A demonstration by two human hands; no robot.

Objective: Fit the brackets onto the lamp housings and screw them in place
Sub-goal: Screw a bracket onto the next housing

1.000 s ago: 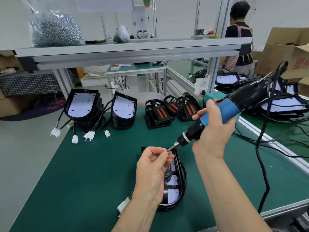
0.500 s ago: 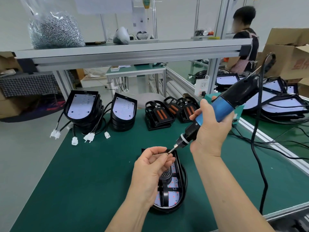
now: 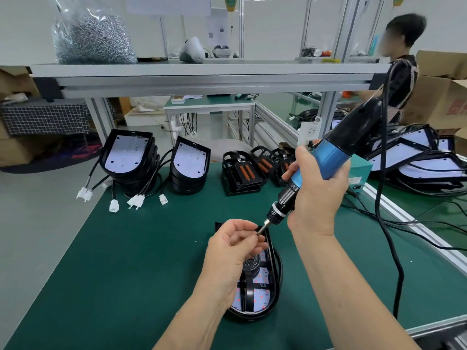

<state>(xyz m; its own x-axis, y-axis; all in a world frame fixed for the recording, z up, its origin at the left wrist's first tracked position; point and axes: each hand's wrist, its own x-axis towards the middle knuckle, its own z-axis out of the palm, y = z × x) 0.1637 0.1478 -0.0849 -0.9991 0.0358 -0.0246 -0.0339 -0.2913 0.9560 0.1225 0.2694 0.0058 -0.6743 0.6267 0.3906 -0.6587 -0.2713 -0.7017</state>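
Note:
A black lamp housing (image 3: 267, 296) lies on the green mat near the front edge, with a black bracket (image 3: 249, 291) set in it over the white LED board. My right hand (image 3: 318, 195) grips a blue and black electric screwdriver (image 3: 326, 160), tilted down to the left. Its bit tip (image 3: 260, 231) meets the fingertips of my left hand (image 3: 235, 251), which hovers over the housing with fingers curled as if pinching a small screw; the screw itself is hidden.
Two stacks of housings (image 3: 129, 157) (image 3: 189, 168) with white connectors stand at the back left. Loose brackets (image 3: 240, 173) sit behind centre. A bag of screws (image 3: 93, 36) rests on the shelf. The screwdriver cable (image 3: 386, 210) hangs on the right. A person (image 3: 401, 61) stands far right.
The screwdriver has tilted more upright and shifted slightly left. My left hand stays at the bit tip, over the housing.

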